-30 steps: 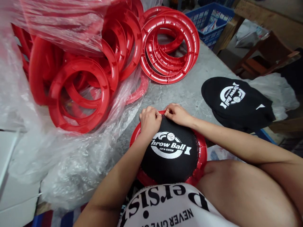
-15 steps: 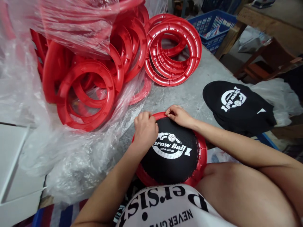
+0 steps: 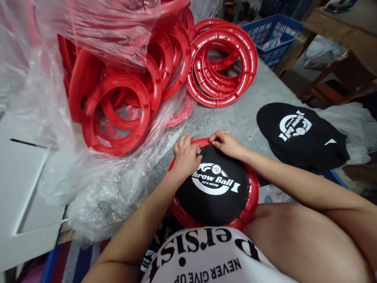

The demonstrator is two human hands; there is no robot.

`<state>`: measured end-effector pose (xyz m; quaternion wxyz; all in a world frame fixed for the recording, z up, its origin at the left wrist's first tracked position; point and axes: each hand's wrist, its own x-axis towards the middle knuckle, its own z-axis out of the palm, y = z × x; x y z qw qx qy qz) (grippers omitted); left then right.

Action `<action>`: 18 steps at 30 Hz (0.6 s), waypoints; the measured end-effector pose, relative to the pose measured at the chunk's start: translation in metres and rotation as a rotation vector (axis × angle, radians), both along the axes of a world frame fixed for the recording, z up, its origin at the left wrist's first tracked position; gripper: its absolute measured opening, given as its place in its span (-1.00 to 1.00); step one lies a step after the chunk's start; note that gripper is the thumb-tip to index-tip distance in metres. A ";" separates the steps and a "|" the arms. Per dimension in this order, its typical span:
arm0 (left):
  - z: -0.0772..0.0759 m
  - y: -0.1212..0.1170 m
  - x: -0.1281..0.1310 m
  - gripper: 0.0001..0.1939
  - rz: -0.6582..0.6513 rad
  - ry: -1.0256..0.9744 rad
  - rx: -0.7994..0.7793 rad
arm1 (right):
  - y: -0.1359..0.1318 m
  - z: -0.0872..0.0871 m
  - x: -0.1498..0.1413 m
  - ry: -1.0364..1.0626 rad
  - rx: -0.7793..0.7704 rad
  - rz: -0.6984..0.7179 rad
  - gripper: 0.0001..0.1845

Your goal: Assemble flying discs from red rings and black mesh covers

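Observation:
A red plastic ring (image 3: 253, 196) with black printed fabric (image 3: 206, 210) across it leans against my body at the table's near edge. The white print on the fabric reads "Throw Ball Fly & Catch". My left hand (image 3: 187, 156) lies over the upper left of the ring, its fingers curled at the fabric's edge and partly hiding the print. At the top of the ring, my right hand (image 3: 226, 144) pinches the fabric's edge against the red rim. My fingers hide exactly how the fabric meets the rim there.
More red rings (image 3: 118, 147) lie heaped in clear plastic wrap (image 3: 100, 208) at the left. Several rings (image 3: 218, 103) are stacked farther back on the grey table (image 3: 188, 133). Black printed fabric pieces (image 3: 312, 145) lie at the right. Beyond are a blue crate (image 3: 269, 55) and a wooden chair (image 3: 338, 84).
The view has shifted slightly, so the surroundings sit a little farther right. My left fingers have spread a little on the ring; my right hand keeps its pinch at the top.

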<state>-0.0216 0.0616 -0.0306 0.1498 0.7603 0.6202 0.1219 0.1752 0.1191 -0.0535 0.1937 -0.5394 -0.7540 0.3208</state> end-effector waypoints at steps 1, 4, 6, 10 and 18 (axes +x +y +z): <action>0.000 0.001 0.000 -0.89 0.018 -0.032 -0.012 | 0.000 0.000 0.000 -0.002 -0.001 -0.001 -0.86; 0.000 0.004 0.001 -0.88 0.062 -0.123 -0.061 | 0.000 -0.001 0.000 -0.004 0.002 0.002 -0.87; 0.000 0.005 0.001 -0.88 0.084 -0.166 -0.080 | 0.000 -0.001 0.000 -0.006 0.010 0.011 -0.87; -0.002 0.005 0.001 -0.92 0.113 -0.213 -0.047 | -0.001 -0.001 0.000 -0.025 0.027 0.010 -0.87; -0.013 0.010 -0.003 -0.91 0.045 -0.173 0.031 | 0.003 0.008 -0.004 -0.037 0.042 0.000 -0.87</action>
